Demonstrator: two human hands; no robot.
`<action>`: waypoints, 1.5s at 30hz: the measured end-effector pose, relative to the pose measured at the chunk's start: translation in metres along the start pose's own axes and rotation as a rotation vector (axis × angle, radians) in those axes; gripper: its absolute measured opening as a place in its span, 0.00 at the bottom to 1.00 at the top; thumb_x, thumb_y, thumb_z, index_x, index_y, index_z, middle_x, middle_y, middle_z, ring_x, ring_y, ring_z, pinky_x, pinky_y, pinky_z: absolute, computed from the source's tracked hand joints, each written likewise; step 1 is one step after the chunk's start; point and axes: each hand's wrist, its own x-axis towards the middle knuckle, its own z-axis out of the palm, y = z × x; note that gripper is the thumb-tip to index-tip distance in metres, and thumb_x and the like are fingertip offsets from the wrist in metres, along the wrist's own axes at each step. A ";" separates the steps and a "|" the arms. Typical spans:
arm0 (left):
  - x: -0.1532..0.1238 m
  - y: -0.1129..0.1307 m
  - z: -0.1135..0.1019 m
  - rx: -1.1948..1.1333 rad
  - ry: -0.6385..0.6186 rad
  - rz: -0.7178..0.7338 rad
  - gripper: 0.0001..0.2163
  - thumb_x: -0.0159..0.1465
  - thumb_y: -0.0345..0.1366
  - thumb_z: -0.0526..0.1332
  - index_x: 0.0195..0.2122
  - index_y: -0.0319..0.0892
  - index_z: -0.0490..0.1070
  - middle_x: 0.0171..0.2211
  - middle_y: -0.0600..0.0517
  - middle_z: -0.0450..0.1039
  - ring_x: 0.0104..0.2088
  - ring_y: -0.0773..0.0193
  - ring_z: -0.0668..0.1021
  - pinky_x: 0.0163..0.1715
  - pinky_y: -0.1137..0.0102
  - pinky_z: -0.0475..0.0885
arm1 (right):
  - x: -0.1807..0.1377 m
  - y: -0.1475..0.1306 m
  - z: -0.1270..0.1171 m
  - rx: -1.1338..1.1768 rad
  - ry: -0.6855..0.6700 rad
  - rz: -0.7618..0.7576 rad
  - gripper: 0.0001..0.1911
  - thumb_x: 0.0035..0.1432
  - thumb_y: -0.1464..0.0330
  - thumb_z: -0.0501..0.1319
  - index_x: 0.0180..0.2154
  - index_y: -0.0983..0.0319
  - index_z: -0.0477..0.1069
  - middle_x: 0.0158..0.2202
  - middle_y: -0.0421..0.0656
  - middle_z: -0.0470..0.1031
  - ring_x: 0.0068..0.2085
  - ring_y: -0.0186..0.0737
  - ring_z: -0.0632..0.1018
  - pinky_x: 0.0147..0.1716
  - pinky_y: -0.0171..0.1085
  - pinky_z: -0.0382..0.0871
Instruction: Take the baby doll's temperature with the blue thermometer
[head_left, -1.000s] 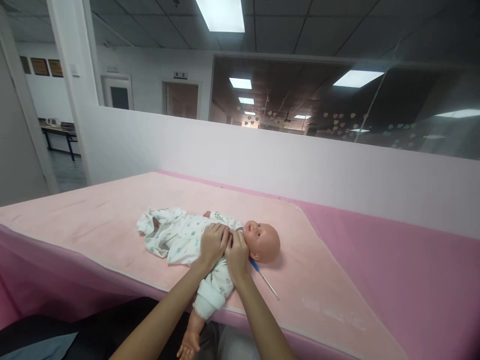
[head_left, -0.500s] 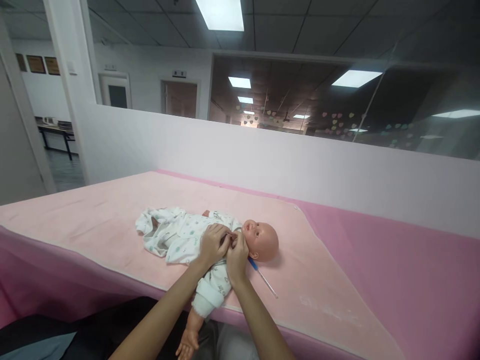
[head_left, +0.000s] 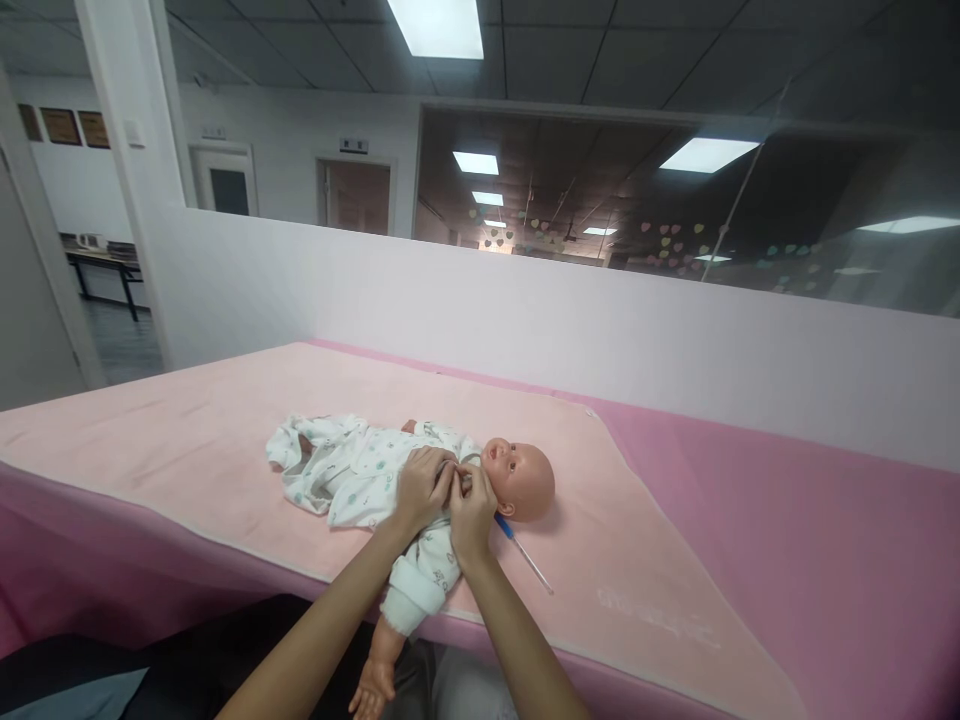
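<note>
A baby doll lies on its back, its bald head to the right. It wears a white printed baby outfit. My left hand rests on the chest, fingers bent and pinching the front of the outfit near the neck. Close against it, my right hand pinches the same spot beneath the doll's chin. The fingertips of both hands almost meet, and what lies between them is mostly hidden. The doll's near arm stretches past the table edge towards me.
A thin stick with a blue end lies beside the doll's head, perhaps a thermometer. Underneath is a pale pink mat over a darker pink cover. A white low wall with glass above stands behind the table.
My hands stay at the doll's neck, with only small finger movements; the right fingers have shifted slightly. The whole view has moved a little.
</note>
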 end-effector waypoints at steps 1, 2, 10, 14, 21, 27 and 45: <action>0.000 -0.001 0.001 0.006 0.005 -0.007 0.09 0.63 0.35 0.49 0.32 0.43 0.68 0.31 0.50 0.73 0.34 0.60 0.72 0.38 0.64 0.64 | 0.000 0.000 0.000 0.001 -0.005 -0.010 0.10 0.59 0.66 0.52 0.32 0.62 0.70 0.29 0.43 0.72 0.28 0.35 0.72 0.29 0.33 0.66; 0.000 -0.002 0.002 0.012 0.010 -0.014 0.09 0.63 0.35 0.49 0.32 0.44 0.68 0.31 0.50 0.73 0.34 0.60 0.72 0.38 0.64 0.64 | 0.000 0.000 0.000 0.003 -0.011 -0.020 0.11 0.59 0.66 0.52 0.32 0.62 0.71 0.29 0.43 0.72 0.29 0.35 0.72 0.29 0.33 0.66; -0.001 -0.003 0.004 0.000 0.019 -0.082 0.11 0.65 0.37 0.47 0.34 0.44 0.67 0.31 0.51 0.73 0.33 0.60 0.73 0.36 0.65 0.65 | 0.000 0.000 0.002 0.004 -0.026 -0.071 0.11 0.59 0.68 0.52 0.38 0.62 0.73 0.33 0.45 0.71 0.32 0.36 0.73 0.33 0.35 0.68; -0.001 -0.002 0.003 -0.028 0.025 -0.099 0.10 0.65 0.37 0.47 0.34 0.43 0.67 0.32 0.51 0.74 0.34 0.60 0.73 0.37 0.65 0.65 | 0.001 0.000 0.001 0.023 -0.015 -0.060 0.11 0.59 0.68 0.53 0.37 0.61 0.74 0.35 0.46 0.70 0.35 0.36 0.73 0.35 0.35 0.69; -0.001 -0.004 0.003 -0.047 0.029 -0.109 0.10 0.65 0.37 0.47 0.34 0.43 0.67 0.31 0.51 0.74 0.33 0.60 0.73 0.36 0.66 0.66 | 0.001 0.001 0.001 0.045 -0.015 -0.066 0.12 0.60 0.67 0.52 0.38 0.61 0.74 0.37 0.46 0.70 0.39 0.38 0.73 0.39 0.37 0.70; -0.001 -0.004 0.004 -0.031 0.030 -0.101 0.10 0.64 0.37 0.47 0.34 0.43 0.67 0.31 0.51 0.74 0.33 0.60 0.73 0.36 0.66 0.66 | 0.001 0.003 0.002 0.053 -0.010 -0.060 0.12 0.60 0.67 0.52 0.37 0.60 0.74 0.38 0.46 0.73 0.40 0.39 0.74 0.40 0.38 0.70; -0.002 0.007 -0.005 -0.032 0.073 -0.016 0.09 0.61 0.32 0.50 0.30 0.44 0.68 0.33 0.49 0.71 0.37 0.58 0.71 0.41 0.62 0.64 | 0.001 0.001 0.001 0.019 -0.019 0.015 0.13 0.60 0.64 0.51 0.37 0.62 0.71 0.31 0.45 0.75 0.32 0.38 0.75 0.32 0.35 0.67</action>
